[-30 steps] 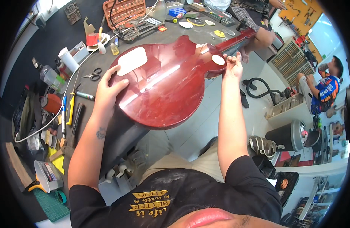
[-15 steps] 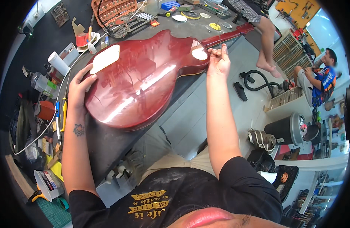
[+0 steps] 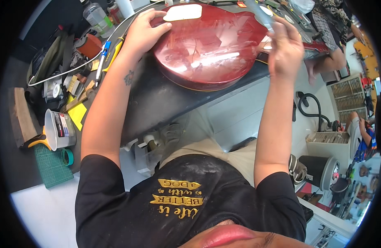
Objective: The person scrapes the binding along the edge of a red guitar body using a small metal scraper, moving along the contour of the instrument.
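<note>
A glossy red guitar point(image 3: 211, 45) lies back-up on the dark bench point(image 3: 165, 107), with a white panel point(image 3: 183, 12) on its back and its neck toward the right. My left hand point(image 3: 147, 31) grips the left side of the body, thumb and fingertips on the back beside that panel. Close to the neck end, my right hand point(image 3: 283, 51) has bent fingers smeared by motion. A pale blurred streak shows above it; whether the hand holds something I cannot make out.
Bottles point(image 3: 95, 18), screwdrivers, a plastic tub point(image 3: 58, 130) and a green mat point(image 3: 54, 165) crowd the left. A person with bare legs point(image 3: 337, 58) is beyond the neck; another point(image 3: 364, 136) sits at the far right. A hose point(image 3: 310, 109) and bin point(image 3: 316, 171) stand on the floor.
The whole view has shifted, so guitar and bench sit higher in the picture. My right hand has moved from beside the body's edge into a blurred, raised pose by the neck end.
</note>
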Motion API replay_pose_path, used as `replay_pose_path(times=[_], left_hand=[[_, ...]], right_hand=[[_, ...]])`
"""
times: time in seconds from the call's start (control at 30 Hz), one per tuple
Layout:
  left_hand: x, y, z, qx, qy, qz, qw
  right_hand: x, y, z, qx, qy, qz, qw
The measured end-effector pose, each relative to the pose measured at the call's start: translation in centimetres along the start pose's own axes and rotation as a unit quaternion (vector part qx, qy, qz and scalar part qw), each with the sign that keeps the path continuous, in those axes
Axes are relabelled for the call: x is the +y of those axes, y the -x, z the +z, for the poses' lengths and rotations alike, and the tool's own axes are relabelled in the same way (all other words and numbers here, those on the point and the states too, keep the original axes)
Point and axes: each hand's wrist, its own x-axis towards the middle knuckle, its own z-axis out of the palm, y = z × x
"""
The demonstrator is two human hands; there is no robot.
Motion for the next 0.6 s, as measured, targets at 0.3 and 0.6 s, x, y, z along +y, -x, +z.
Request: replay_pose_path(times=[0.3,0.6], left_hand=[[5.4,3.9,-2.5,0.002,0.454,-0.052,0.89],[6.5,6.9,-0.9,-0.189,0.35,-0.03,0.917]], right_hand=[[3.2,1.7,6.3,-0.378,0.017,0.183,0.907],[2.9,3.9,6.4,-0.4,0.026,0.144,0.905]])
